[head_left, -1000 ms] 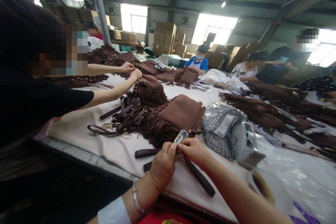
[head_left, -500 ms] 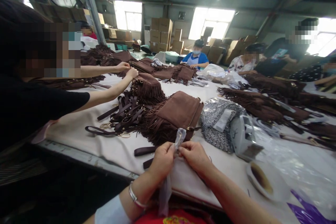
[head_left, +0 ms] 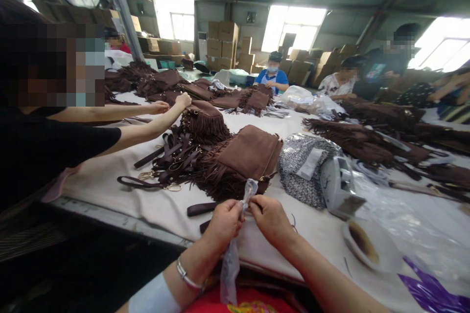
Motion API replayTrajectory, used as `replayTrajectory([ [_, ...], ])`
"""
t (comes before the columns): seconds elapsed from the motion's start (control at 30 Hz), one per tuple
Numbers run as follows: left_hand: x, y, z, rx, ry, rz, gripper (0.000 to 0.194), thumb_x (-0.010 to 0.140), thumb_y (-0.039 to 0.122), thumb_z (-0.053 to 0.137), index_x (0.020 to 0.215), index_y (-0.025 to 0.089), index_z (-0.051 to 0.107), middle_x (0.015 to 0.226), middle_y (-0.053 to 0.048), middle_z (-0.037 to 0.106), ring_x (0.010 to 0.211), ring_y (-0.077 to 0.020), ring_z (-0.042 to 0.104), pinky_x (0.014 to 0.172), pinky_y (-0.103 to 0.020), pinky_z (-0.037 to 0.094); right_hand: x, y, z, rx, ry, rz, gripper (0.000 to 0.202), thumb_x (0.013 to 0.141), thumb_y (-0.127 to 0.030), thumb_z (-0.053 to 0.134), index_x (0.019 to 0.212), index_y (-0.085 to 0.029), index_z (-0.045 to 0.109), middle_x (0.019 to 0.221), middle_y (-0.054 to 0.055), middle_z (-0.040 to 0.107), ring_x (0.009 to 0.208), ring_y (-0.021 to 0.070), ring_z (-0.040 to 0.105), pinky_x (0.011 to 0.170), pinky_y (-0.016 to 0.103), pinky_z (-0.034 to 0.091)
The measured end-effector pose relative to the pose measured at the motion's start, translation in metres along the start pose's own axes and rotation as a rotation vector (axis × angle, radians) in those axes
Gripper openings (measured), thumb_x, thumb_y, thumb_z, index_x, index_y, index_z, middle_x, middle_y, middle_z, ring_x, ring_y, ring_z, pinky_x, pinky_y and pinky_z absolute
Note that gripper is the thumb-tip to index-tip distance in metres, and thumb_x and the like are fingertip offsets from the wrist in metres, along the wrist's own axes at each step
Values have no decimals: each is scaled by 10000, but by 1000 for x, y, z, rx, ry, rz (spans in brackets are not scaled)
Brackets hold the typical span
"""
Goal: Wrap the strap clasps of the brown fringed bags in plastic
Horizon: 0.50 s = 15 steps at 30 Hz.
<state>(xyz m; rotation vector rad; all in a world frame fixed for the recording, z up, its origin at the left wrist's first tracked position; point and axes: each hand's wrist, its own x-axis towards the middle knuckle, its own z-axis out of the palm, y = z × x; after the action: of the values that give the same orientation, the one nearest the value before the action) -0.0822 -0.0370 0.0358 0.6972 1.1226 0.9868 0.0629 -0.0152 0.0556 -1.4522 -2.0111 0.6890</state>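
A narrow strip of clear plastic wrap (head_left: 230, 266) runs through my left hand (head_left: 225, 217), which is shut on it. Its bunched upper end (head_left: 250, 187) sticks up past my fingers, and the lower part hangs toward my lap. Beside it, the fingertips of my right hand (head_left: 270, 216) are pinched together close to the wrap; whatever they hold is too small to make out. Just beyond my hands lies a brown fringed bag (head_left: 249, 151) with a zipper. Dark wrist straps (head_left: 201, 209) rest left of my hands, one with a looped end.
Several dark straps with metal clips (head_left: 172, 161) lie to the left. A co-worker's hand (head_left: 182, 101) is at another fringed bag (head_left: 205, 120). On the right are a plastic-covered grey knit item (head_left: 303, 176), a white dispenser (head_left: 340, 186), a tape roll (head_left: 362, 244) and purple plastic (head_left: 433, 288).
My right fingertips have drawn slightly away from my left hand, to the right. My left hand keeps its grip on the wrap. The co-worker's hands at left have moved apart.
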Motion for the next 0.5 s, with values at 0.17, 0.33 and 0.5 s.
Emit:
replayTrajectory([
  [0.17, -1, -4, 2, -119, -55, 2, 358, 727, 487, 656, 819, 168, 524, 577, 65, 484, 355, -17, 281, 360, -163, 158, 3, 3, 5, 316, -62, 242, 199, 761, -218, 537, 776, -153, 725, 740, 55, 730, 686, 187, 640, 649, 268, 457],
  [0.33, -5, -1, 2, -314, -151, -179, 273, 791, 396, 638, 838, 150, 529, 610, 53, 485, 378, -14, 308, 374, -140, 176, 6, 0, 8, 528, -95, 362, 153, 667, -234, 579, 707, -148, 698, 663, 25, 701, 647, 171, 612, 612, 256, 449],
  [0.5, -15, 2, 12, -338, -155, -395, 273, 879, 408, 518, 778, 154, 515, 564, 59, 463, 349, -20, 309, 372, -149, 206, 9, -1, 16, 599, -116, 429, 111, 610, -243, 633, 663, -148, 654, 547, -18, 607, 549, 131, 527, 547, 243, 403],
])
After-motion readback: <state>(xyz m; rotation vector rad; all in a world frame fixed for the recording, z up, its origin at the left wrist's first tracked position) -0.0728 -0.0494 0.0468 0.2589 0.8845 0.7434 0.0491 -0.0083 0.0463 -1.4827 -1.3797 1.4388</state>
